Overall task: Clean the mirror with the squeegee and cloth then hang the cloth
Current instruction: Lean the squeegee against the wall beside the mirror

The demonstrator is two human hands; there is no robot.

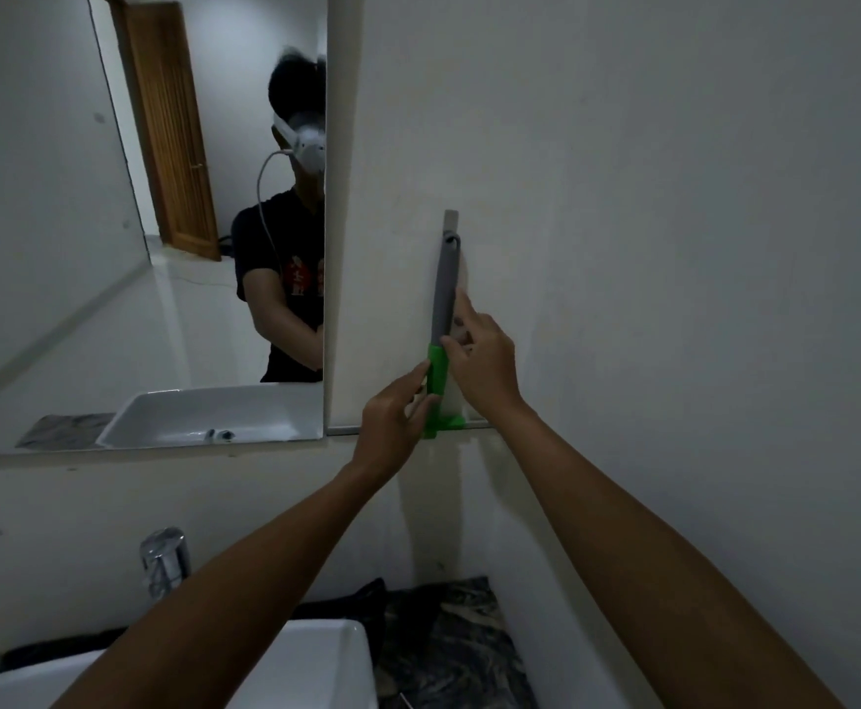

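Observation:
The squeegee hangs upright on the white wall just right of the mirror, its grey handle looped over a small grey hook strip. Its green neck and head point down and rest by a narrow ledge. My right hand pinches the handle where grey meets green, with the index finger stretched up along it. My left hand grips the green neck from the left. A dark cloth-like heap lies on the counter behind the basin.
A white basin sits at the bottom left with a chrome tap behind it. The dark marbled counter runs to the right wall. The mirror reflects a person, the basin and a wooden door.

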